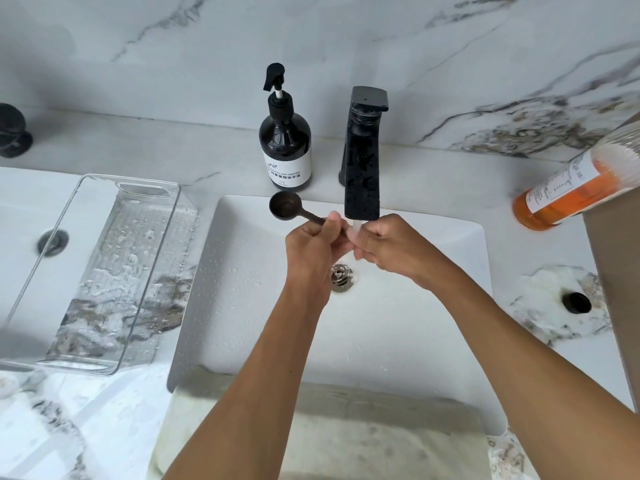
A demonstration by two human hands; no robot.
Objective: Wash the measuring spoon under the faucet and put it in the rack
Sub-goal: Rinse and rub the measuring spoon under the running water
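Observation:
A dark brown measuring spoon sticks out up and to the left of my left hand, which grips its handle over the white sink. Its round bowl faces up, left of the black faucet. Water runs from the spout onto the fingers of my right hand, which is curled at the handle's other end, just under the spout. Whether the right fingers pinch the handle is hidden by the stream. The clear plastic rack lies on the counter to the left, wet inside.
A black pump soap bottle stands behind the sink, left of the faucet. An orange bottle lies tilted at the right on a brown box. A second basin is at far left. The drain sits below my hands.

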